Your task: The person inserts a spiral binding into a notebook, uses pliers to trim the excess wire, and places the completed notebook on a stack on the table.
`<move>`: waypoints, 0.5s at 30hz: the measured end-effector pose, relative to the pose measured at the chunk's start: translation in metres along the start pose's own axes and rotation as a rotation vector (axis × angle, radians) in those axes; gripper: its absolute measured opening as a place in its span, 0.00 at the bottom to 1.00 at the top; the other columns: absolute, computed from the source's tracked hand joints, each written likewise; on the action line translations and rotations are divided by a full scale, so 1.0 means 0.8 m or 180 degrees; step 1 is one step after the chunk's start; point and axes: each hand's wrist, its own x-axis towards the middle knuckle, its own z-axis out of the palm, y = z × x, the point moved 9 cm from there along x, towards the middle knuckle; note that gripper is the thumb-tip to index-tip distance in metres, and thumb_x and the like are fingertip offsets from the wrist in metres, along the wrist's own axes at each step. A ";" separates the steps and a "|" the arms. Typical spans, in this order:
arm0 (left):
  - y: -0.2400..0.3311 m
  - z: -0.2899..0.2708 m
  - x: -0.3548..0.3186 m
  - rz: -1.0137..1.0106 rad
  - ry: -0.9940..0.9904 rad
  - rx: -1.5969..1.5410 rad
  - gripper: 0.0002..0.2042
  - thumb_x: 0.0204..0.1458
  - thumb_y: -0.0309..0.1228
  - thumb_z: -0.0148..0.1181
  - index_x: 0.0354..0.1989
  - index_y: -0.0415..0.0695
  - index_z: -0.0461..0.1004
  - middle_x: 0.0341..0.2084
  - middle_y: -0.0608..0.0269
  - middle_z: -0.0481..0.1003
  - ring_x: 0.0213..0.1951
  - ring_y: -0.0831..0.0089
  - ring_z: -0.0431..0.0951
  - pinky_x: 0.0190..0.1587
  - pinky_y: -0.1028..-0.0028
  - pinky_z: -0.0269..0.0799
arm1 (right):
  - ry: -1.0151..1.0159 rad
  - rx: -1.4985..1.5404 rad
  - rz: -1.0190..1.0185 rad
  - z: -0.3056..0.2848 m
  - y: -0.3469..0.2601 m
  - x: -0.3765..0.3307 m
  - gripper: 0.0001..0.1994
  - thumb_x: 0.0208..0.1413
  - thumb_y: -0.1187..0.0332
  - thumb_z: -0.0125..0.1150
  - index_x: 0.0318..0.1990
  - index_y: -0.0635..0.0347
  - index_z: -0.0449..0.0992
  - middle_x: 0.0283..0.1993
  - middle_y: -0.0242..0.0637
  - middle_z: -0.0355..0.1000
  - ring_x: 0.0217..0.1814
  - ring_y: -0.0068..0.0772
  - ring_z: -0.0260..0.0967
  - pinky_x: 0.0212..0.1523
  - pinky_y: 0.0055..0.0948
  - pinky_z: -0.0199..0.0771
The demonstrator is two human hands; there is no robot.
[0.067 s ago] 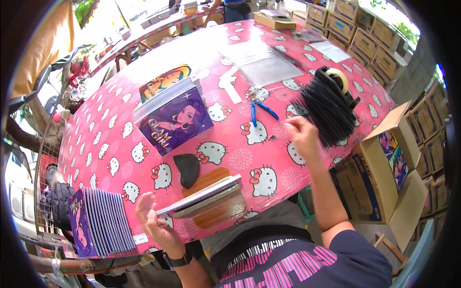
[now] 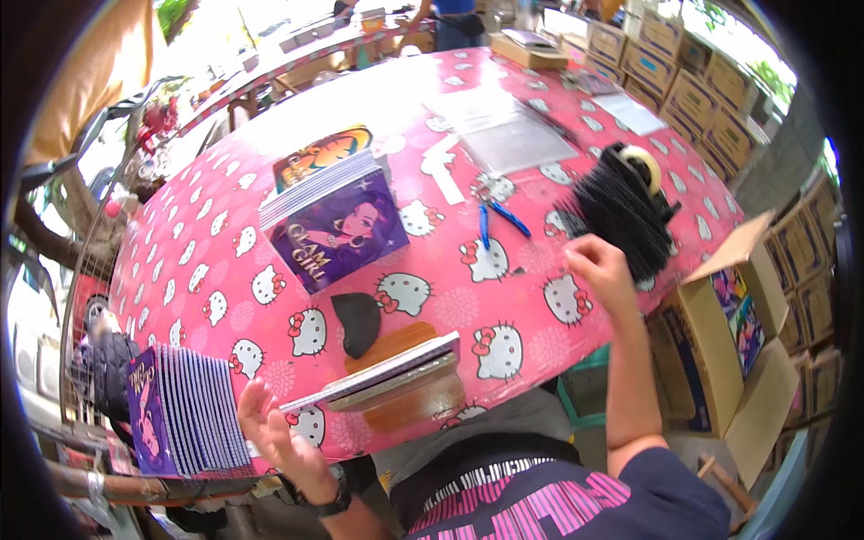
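My left hand (image 2: 286, 443) is open, palm up, beside the left end of a thin book (image 2: 373, 371). That book stands on edge against a wooden block (image 2: 396, 385) on a brown wooden board (image 2: 423, 405). Over the table's right side, my right hand (image 2: 605, 272) has its fingers curled into a pinch; I cannot make out anything in them. Just beyond it lies a heap of black spiral binding coils (image 2: 621, 211). Blue-handled pliers (image 2: 502, 220) rest left of the coils, and a dark curved pad (image 2: 357, 324) touches the board.
Purple-covered books form a stack (image 2: 342, 229) mid-table and a row (image 2: 202, 414) at the left edge. Clear plastic sheets (image 2: 517, 139) lie farther back. A tape roll (image 2: 641, 169) sits by the coils. An opened carton (image 2: 702, 351) stands right, with stacked cartons (image 2: 693, 99) behind.
My left hand has moved left, away from the book's end, with its fingers opening upward. My right hand has shifted slightly right and nearer me. The view has tilted slightly.
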 end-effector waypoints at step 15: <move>0.275 -0.072 -0.104 0.1713 -0.6794 -0.2680 0.17 0.61 0.39 0.43 0.39 0.40 0.76 0.38 0.58 0.75 0.40 0.64 0.74 0.41 0.63 0.65 | -0.6017 -0.0451 -0.3490 -0.032 -0.331 -0.291 0.11 0.59 0.68 0.49 0.34 0.63 0.76 0.41 0.42 0.74 0.42 0.43 0.71 0.47 0.40 0.70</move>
